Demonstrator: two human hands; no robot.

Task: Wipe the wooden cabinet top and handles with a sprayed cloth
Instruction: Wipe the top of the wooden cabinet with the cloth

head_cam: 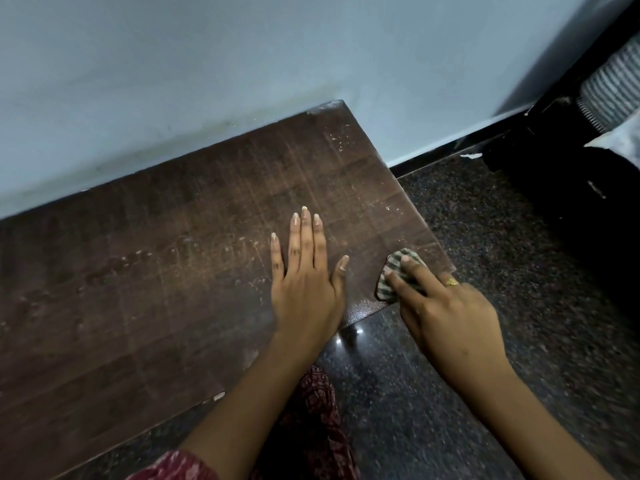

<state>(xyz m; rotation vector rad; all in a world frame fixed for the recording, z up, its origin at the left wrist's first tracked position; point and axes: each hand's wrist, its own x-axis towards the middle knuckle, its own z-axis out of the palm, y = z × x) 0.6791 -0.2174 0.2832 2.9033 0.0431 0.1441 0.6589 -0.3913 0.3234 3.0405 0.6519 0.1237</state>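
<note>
- One striped cloth (398, 275) lies bunched at the dark, scratched wooden cabinet top's (173, 265) near right corner.
- Right hand (446, 313) fingers (408, 271) press it, closed over it.
- Left hand (304, 278) rests flat, fingers extended.

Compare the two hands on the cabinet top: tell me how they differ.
The left hand lies flat and empty on the cabinet top, fingers straight and together; the right hand presses a striped cloth down with bent fingers. The left sits well inside the top; the right works at its near right corner. The right wears a gold ring; the left shows none. Both face palm down.
</note>
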